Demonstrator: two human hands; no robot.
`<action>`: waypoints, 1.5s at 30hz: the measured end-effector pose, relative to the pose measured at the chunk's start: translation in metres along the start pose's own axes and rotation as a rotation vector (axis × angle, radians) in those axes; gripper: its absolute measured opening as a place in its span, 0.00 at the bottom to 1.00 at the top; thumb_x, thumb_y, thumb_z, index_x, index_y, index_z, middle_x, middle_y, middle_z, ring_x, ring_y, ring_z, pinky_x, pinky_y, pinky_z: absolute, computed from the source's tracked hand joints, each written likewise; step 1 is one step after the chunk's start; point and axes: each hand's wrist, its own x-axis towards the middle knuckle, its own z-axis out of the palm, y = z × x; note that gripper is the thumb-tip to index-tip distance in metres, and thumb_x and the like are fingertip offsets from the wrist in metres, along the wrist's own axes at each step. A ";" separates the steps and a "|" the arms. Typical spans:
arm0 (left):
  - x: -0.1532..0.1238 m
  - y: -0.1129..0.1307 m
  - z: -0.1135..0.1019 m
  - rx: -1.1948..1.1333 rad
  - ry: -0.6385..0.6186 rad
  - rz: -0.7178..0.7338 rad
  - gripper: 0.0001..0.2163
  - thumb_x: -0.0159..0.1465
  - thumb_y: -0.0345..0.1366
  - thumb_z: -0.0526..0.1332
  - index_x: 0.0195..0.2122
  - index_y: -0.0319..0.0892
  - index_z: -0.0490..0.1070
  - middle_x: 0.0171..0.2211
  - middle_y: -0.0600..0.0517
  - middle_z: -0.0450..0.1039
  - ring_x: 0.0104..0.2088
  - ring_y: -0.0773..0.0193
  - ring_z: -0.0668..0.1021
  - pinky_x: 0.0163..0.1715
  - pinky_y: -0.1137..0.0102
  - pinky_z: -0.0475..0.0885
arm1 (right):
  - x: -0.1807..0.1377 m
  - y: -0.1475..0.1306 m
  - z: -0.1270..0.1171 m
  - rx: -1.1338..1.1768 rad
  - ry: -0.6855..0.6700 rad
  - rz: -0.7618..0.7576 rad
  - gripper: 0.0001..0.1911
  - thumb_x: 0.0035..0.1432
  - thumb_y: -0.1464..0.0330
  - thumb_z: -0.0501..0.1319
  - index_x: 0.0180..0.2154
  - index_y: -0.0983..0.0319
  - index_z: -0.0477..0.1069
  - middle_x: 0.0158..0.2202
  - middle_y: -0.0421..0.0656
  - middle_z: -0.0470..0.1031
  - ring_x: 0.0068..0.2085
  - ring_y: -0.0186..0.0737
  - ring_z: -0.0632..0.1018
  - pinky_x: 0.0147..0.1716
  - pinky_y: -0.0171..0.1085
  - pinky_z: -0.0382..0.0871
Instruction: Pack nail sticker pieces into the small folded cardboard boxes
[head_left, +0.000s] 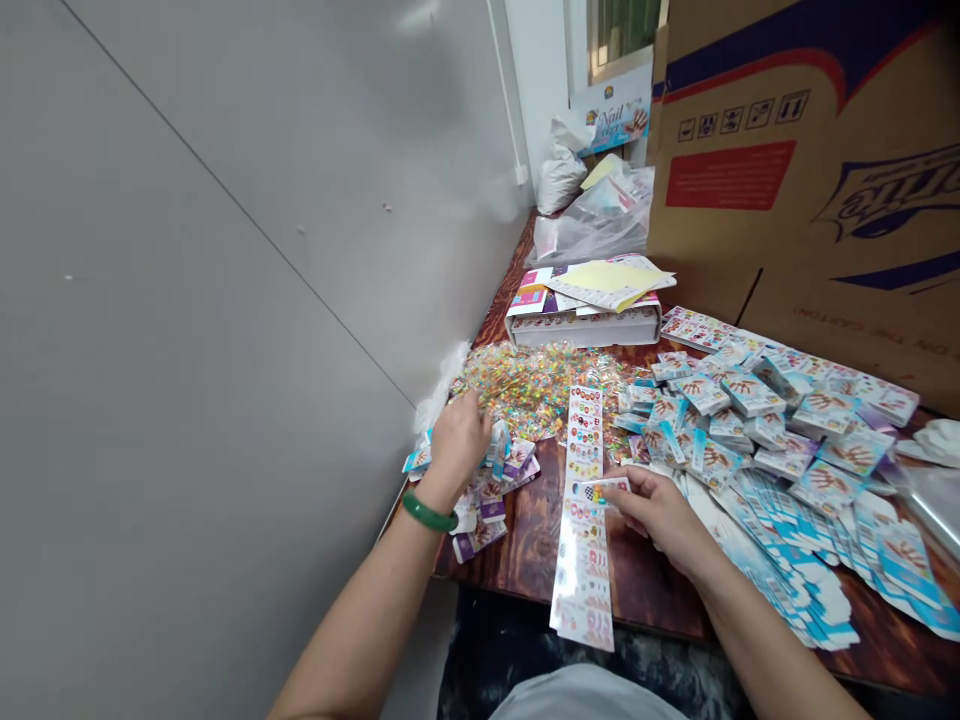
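My left hand [459, 437], with a green bangle [428, 514] on the wrist, reaches into a small heap of white and purple packets [495, 490] at the table's left edge; its fingers curl down among them. My right hand [654, 508] pinches a small nail-sticker card [600, 490] between thumb and fingers. Under that card lies a long strip of nail-sticker sheets [583, 520], running from the table's middle over its front edge.
A pile of tiny colourful pieces in clear bags [536, 385] lies behind the strip. Many blue-and-white small boxes [757, 410] and flat cartons [795, 540] cover the right of the wooden table [525, 555]. A white box [585, 325], plastic bags [600, 215] and a big cardboard box [810, 170] stand behind.
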 end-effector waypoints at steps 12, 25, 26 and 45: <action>-0.062 0.048 0.006 -1.764 -0.536 -0.382 0.17 0.53 0.29 0.65 0.45 0.42 0.69 0.39 0.51 0.70 0.35 0.69 0.76 0.36 0.74 0.73 | 0.002 -0.026 0.014 0.359 0.084 -0.069 0.16 0.39 0.61 0.70 0.30 0.62 0.71 0.15 0.35 0.67 0.15 0.27 0.64 0.13 0.27 0.55; -0.076 0.059 0.014 -1.685 -0.629 -0.233 0.17 0.55 0.30 0.64 0.47 0.42 0.69 0.43 0.48 0.73 0.43 0.62 0.75 0.42 0.70 0.70 | 0.004 -0.028 0.007 -0.040 0.191 -0.139 0.11 0.37 0.64 0.67 0.21 0.61 0.67 0.16 0.34 0.65 0.19 0.31 0.64 0.18 0.31 0.57; -0.077 0.059 0.015 -1.693 -0.649 -0.237 0.17 0.55 0.30 0.64 0.47 0.42 0.69 0.42 0.48 0.73 0.43 0.61 0.75 0.42 0.69 0.70 | 0.005 -0.028 0.007 -0.044 0.183 -0.133 0.10 0.37 0.65 0.66 0.21 0.61 0.66 0.15 0.33 0.64 0.18 0.30 0.63 0.17 0.30 0.55; -0.085 0.077 0.015 -1.925 -0.529 -0.314 0.08 0.61 0.42 0.58 0.39 0.48 0.64 0.36 0.56 0.65 0.36 0.68 0.72 0.36 0.71 0.70 | 0.006 -0.020 0.016 -0.181 0.103 -0.197 0.10 0.42 0.63 0.64 0.28 0.60 0.68 0.23 0.37 0.68 0.25 0.34 0.67 0.25 0.33 0.61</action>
